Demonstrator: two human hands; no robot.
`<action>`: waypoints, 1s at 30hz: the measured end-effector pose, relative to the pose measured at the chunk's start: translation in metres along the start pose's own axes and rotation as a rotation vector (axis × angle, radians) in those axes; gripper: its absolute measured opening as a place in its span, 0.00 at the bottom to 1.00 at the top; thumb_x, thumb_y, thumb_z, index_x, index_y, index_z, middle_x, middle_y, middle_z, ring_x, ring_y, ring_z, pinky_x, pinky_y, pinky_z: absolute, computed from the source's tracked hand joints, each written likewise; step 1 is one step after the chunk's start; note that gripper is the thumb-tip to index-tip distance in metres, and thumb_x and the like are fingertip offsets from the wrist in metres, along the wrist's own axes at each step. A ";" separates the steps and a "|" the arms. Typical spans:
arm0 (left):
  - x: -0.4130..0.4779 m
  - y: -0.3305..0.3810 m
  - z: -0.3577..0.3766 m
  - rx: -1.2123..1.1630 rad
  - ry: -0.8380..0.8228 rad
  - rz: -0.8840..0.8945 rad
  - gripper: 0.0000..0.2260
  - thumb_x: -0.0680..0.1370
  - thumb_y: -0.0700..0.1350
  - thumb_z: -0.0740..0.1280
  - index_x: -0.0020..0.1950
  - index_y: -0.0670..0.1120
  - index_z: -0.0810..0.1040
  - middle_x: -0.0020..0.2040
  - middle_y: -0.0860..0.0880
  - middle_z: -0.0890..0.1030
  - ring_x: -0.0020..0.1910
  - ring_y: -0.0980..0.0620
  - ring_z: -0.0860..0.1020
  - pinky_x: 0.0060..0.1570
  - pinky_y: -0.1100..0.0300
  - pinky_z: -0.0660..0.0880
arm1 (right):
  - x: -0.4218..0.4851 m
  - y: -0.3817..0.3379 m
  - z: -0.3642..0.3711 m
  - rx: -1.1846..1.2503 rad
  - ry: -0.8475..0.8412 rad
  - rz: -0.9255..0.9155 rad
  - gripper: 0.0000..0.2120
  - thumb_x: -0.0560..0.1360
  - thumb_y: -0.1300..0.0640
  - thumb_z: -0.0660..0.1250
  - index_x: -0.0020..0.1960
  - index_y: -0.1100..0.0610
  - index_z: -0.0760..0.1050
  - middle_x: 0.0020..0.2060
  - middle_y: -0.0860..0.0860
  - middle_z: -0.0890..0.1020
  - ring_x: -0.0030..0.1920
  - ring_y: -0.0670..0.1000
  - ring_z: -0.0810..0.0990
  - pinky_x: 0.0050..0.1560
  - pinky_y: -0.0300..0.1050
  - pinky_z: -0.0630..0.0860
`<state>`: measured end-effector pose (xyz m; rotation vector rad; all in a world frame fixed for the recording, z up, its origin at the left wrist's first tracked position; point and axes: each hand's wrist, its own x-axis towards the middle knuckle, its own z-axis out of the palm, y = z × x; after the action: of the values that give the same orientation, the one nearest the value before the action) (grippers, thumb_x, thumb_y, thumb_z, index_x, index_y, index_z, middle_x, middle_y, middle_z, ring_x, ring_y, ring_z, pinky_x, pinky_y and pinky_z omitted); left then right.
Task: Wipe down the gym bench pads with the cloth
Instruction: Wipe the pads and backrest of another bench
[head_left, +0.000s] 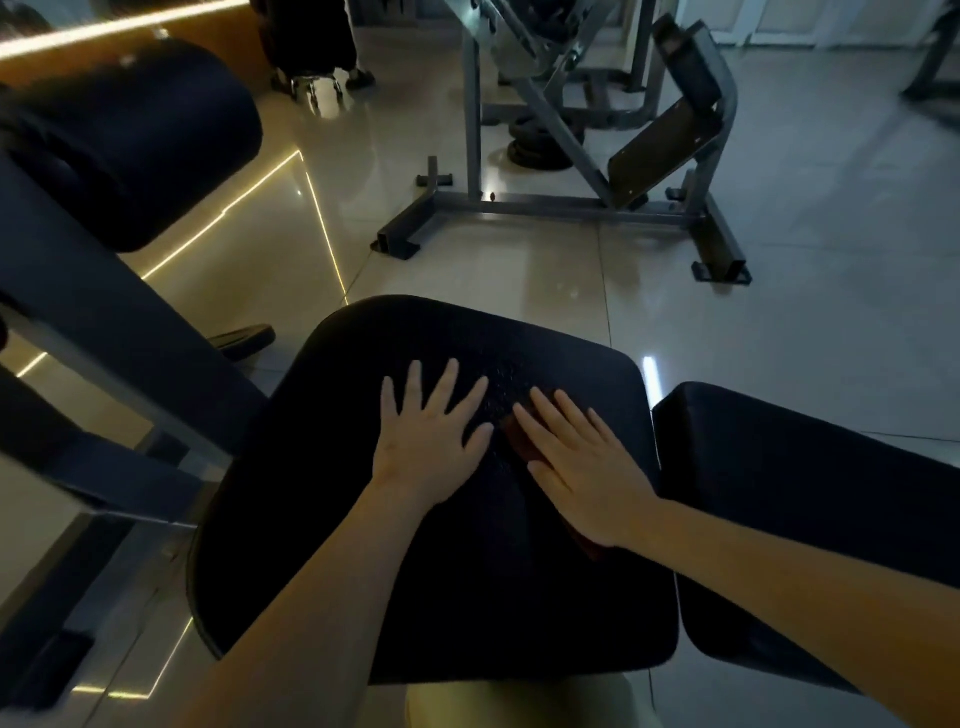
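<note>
Your right hand (582, 467) lies flat, fingers straight and close together, pressing the dark red folded cloth (517, 439) onto the black padded vinyl seat pad (415, 582); it grips nothing. Your left hand (431, 441) rests flat on the bare pad, fingers spread, holding nothing. Only an edge of cloth shows beside your right forefinger and under the wrist. Risk: with no pinch on it, the cloth may bunch or slip from beneath the palm on a stroke. Fine droplets (498, 387) sit just beyond the fingertips, between both hands; your bare left fingers could smear them. Whether the second black pad (779, 499), outside your right little finger, is wiped cannot be told
</note>
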<state>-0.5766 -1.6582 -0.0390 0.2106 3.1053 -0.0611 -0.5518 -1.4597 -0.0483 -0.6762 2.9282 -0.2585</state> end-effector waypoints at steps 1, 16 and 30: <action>0.000 0.000 0.001 0.013 0.013 0.032 0.28 0.81 0.65 0.43 0.79 0.60 0.41 0.81 0.50 0.42 0.79 0.40 0.40 0.75 0.38 0.41 | 0.012 0.002 -0.001 -0.003 0.005 0.006 0.29 0.78 0.38 0.34 0.77 0.43 0.33 0.76 0.43 0.32 0.77 0.48 0.31 0.76 0.50 0.33; 0.010 0.008 0.001 -0.033 0.020 -0.083 0.28 0.80 0.67 0.43 0.79 0.61 0.43 0.81 0.52 0.42 0.79 0.48 0.40 0.76 0.43 0.39 | 0.156 0.004 -0.027 0.108 0.107 0.206 0.27 0.85 0.46 0.46 0.81 0.50 0.44 0.81 0.51 0.48 0.80 0.55 0.45 0.77 0.60 0.46; 0.007 0.006 0.008 -0.013 0.036 -0.054 0.29 0.80 0.66 0.40 0.79 0.60 0.41 0.81 0.50 0.43 0.79 0.46 0.40 0.76 0.44 0.40 | -0.028 0.013 0.009 0.052 0.063 0.115 0.32 0.75 0.38 0.32 0.78 0.42 0.37 0.78 0.44 0.38 0.78 0.48 0.34 0.76 0.54 0.35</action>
<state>-0.5826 -1.6521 -0.0478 0.1282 3.1463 -0.0382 -0.5306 -1.4372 -0.0569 -0.4987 2.9950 -0.3489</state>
